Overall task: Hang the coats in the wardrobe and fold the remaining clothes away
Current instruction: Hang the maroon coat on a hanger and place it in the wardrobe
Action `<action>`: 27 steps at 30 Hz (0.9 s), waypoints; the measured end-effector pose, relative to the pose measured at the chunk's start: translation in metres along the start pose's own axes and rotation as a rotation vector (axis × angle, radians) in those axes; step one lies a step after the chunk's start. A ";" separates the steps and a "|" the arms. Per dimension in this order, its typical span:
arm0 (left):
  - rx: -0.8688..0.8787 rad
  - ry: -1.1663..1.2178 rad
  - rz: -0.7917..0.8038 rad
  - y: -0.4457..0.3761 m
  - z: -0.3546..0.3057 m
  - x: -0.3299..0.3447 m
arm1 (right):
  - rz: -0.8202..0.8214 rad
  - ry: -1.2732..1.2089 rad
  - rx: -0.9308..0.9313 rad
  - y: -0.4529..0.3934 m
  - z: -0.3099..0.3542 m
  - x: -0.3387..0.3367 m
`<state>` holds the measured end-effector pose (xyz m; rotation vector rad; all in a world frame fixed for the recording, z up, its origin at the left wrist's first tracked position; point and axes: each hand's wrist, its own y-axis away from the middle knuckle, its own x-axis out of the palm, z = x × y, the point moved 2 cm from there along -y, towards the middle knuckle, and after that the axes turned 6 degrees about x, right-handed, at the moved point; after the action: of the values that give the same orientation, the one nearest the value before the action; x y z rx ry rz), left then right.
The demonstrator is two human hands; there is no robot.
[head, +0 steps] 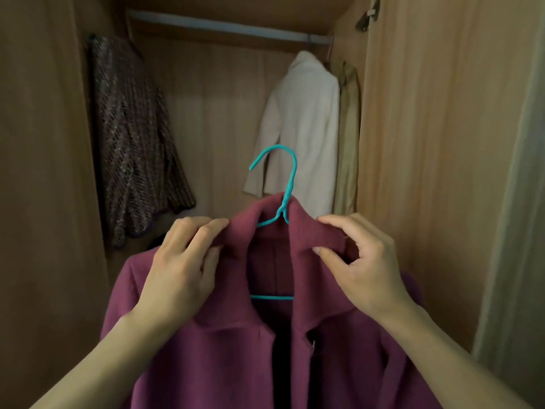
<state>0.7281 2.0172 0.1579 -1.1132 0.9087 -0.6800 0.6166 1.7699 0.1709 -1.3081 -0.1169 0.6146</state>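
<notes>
two hands hold a maroon coat (236, 349) up in front of the open wardrobe (413, 143). the coat hangs upright on a teal hanger (287, 187), its long axis running straight down, open front toward the person. the hanger's hook stands up above the collar, curling over to the left, and it is not on the rail (230, 26).

the left hand (180, 267) comes up from the lower left, back of the hand showing, fingers curled over the left side of the collar and pinching it. the right hand (362, 270) comes up from the lower right, thumb and fingers clamped on the right side of the collar, which stands raised between them.

inside the wardrobe a white coat (300, 128) hangs at the right of the rail, a tan garment (349, 137) just beside it against the side wall. a dark tweed jacket (132, 137) hangs at the left.
</notes>
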 end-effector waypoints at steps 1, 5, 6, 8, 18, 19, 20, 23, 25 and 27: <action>0.003 -0.007 -0.005 -0.003 0.010 0.006 | 0.008 -0.002 -0.010 -0.007 -0.006 0.009; 0.030 -0.005 -0.024 -0.007 0.055 0.035 | 0.019 0.004 -0.045 -0.031 -0.034 0.044; 0.034 0.004 -0.031 -0.008 0.067 0.043 | 0.007 0.015 -0.052 -0.036 -0.041 0.054; 0.037 0.020 -0.040 -0.007 0.091 0.060 | -0.007 0.046 -0.055 -0.046 -0.052 0.075; 0.058 0.114 -0.095 -0.027 0.213 0.126 | -0.057 0.189 -0.038 -0.106 -0.084 0.166; 0.057 0.120 -0.104 -0.029 0.220 0.131 | -0.061 0.206 -0.042 -0.110 -0.087 0.171; 0.057 0.128 -0.109 -0.031 0.226 0.136 | -0.063 0.217 -0.044 -0.113 -0.090 0.176; 0.065 0.136 -0.108 -0.035 0.245 0.149 | -0.067 0.236 -0.060 -0.125 -0.100 0.192; 0.062 0.129 -0.117 -0.037 0.258 0.158 | -0.067 0.249 -0.070 -0.135 -0.110 0.204; 0.053 0.123 -0.124 -0.041 0.269 0.168 | -0.071 0.244 -0.073 -0.145 -0.121 0.216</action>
<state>1.0442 1.9858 0.1971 -1.0964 0.9256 -0.8780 0.8995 1.7515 0.2165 -1.4332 0.0149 0.3895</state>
